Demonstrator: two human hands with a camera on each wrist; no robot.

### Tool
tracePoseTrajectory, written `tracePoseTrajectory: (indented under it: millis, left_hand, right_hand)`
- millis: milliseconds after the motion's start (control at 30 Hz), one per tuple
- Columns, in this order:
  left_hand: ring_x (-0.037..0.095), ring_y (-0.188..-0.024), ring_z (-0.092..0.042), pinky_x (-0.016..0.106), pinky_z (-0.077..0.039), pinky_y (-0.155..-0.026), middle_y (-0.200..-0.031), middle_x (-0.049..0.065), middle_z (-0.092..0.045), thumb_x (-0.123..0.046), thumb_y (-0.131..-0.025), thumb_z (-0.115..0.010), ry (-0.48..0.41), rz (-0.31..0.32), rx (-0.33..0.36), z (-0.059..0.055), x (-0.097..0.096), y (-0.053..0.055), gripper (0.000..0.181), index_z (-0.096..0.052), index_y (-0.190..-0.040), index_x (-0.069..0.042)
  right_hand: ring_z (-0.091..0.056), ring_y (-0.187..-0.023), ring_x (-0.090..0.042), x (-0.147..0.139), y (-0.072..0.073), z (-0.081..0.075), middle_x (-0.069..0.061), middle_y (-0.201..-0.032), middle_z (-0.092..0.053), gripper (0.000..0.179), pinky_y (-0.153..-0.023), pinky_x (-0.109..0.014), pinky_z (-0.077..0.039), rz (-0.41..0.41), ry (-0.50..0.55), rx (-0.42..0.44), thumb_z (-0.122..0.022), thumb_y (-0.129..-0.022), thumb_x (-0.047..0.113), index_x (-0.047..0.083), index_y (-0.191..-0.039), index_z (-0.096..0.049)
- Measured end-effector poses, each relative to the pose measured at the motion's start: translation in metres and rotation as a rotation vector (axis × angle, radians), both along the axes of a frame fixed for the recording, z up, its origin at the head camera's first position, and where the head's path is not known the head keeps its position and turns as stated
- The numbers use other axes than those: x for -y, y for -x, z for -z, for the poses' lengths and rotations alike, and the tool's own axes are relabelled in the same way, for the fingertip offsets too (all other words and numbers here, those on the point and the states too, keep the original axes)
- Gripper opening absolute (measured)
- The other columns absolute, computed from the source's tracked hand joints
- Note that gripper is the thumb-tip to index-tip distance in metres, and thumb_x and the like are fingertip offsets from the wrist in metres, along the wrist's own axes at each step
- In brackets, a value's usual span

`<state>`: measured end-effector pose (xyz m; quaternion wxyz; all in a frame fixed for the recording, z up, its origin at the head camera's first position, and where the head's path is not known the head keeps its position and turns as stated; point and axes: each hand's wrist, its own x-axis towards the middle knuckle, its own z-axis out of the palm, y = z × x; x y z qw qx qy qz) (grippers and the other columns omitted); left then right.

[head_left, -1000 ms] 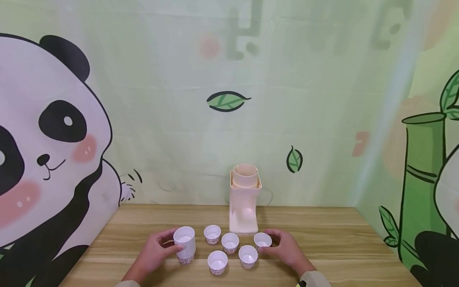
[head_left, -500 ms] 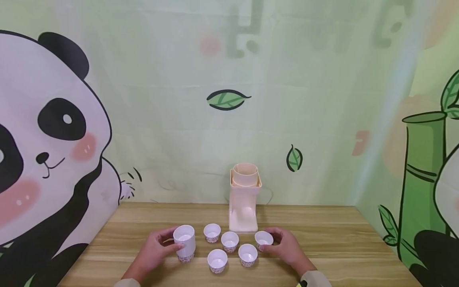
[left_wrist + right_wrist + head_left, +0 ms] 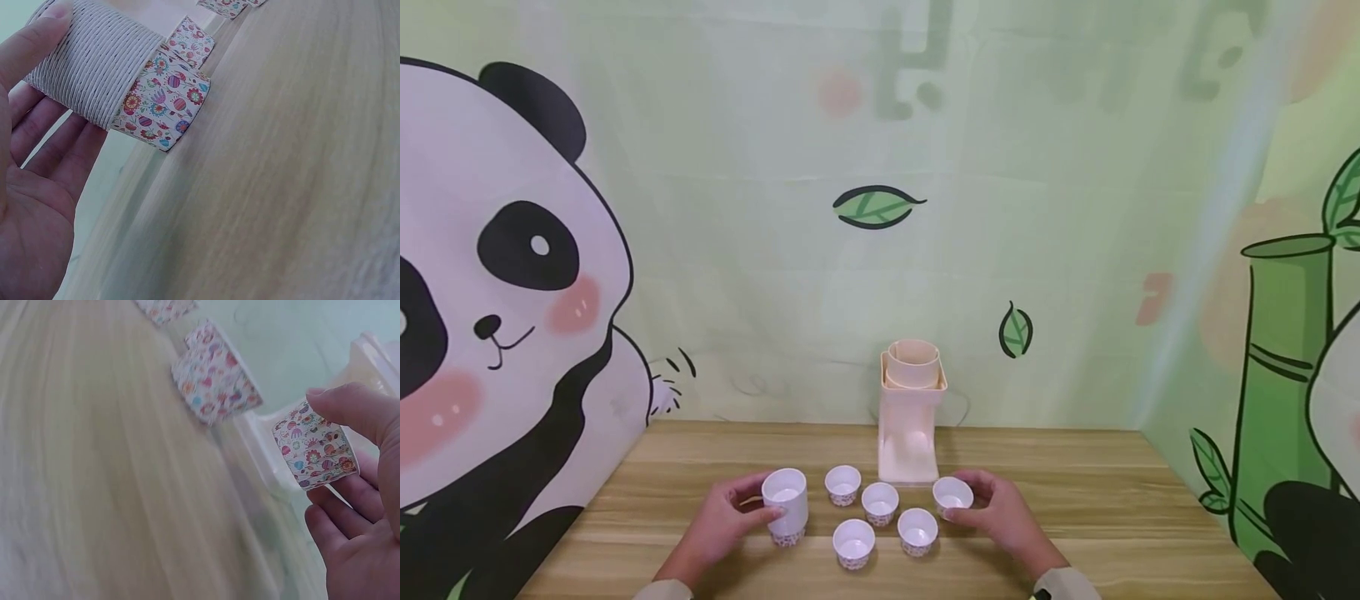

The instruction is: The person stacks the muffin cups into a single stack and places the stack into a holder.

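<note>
My left hand (image 3: 730, 518) holds a tall stack of nested paper cups (image 3: 786, 508) upright at the left of the group. In the left wrist view, its thumb lies on one side of the stack (image 3: 94, 69) and the fingers on the other; a floral print shows on the lowest cup (image 3: 164, 100). My right hand (image 3: 996, 512) pinches a single white paper cup (image 3: 951, 496) between thumb and fingers. The right wrist view shows the floral side of that cup (image 3: 315, 447). Whether its base touches the table cannot be told.
Several loose paper cups stand upright between the hands, including a front one (image 3: 853, 546) and a back one (image 3: 842, 485). Behind them stands a pale pink holder (image 3: 908, 442) with a round tube (image 3: 913, 364) on top. The wooden table (image 3: 715, 450) meets a printed cloth backdrop (image 3: 737, 250).
The cup in my right hand has shifted slightly to the right, away from the loose cups. My left hand and its stack stay nearly in place; the view has tilted slightly.
</note>
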<state>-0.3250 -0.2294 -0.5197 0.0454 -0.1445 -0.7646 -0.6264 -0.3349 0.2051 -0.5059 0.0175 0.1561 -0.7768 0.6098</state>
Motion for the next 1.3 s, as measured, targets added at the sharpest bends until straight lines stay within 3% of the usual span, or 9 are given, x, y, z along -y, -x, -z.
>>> tracePoseTrajectory:
  millis: [300, 767, 1133, 1300]
  left_hand:
    - [0.005, -0.107, -0.070, 0.020, -0.057, -0.095, -0.126, 0.028, -0.072, -0.004, -0.089, -0.086, -0.002, 0.015, -0.007, -0.006, -0.001, -0.002, 0.057, -0.063, -0.138, 0.013]
    - [0.007, -0.106, -0.071, 0.021, -0.058, -0.094, -0.125, 0.028, -0.072, -0.005, -0.088, -0.087, 0.004, 0.008, -0.009, -0.006, -0.001, -0.003, 0.058, -0.063, -0.137, 0.013]
    - [0.013, -0.109, -0.071, 0.021, -0.058, -0.094, -0.125, 0.027, -0.073, -0.005, -0.088, -0.087, 0.014, -0.001, -0.010, -0.006, -0.002, -0.005, 0.057, -0.063, -0.137, 0.013]
    - [0.008, -0.107, -0.071, 0.021, -0.058, -0.094, -0.126, 0.027, -0.072, -0.004, -0.089, -0.086, 0.015, -0.002, -0.012, -0.007, -0.002, -0.005, 0.057, -0.063, -0.138, 0.013]
  right_hand:
    - [-0.071, -0.113, -0.033, 0.010, -0.007, -0.014, -0.030, -0.127, -0.070, 0.060, -0.091, -0.024, -0.060, -0.046, 0.037, -0.001, -0.090, -0.084, 0.000, -0.017, -0.133, -0.061]
    - [-0.067, -0.121, -0.037, 0.028, -0.019, -0.028, -0.032, -0.132, -0.067, 0.065, -0.099, -0.030, -0.059, -0.092, 0.106, -0.003, -0.088, -0.084, -0.003, -0.020, -0.137, -0.056]
    - [-0.069, -0.117, -0.029, 0.043, -0.025, -0.035, -0.030, -0.131, -0.068, 0.065, -0.098, -0.027, -0.059, -0.108, 0.146, 0.002, -0.088, -0.085, -0.002, -0.019, -0.138, -0.055]
    - [-0.069, -0.114, -0.022, 0.053, -0.029, -0.039, -0.027, -0.130, -0.069, 0.066, -0.098, -0.026, -0.059, -0.111, 0.152, 0.011, -0.089, -0.085, 0.001, -0.017, -0.139, -0.056]
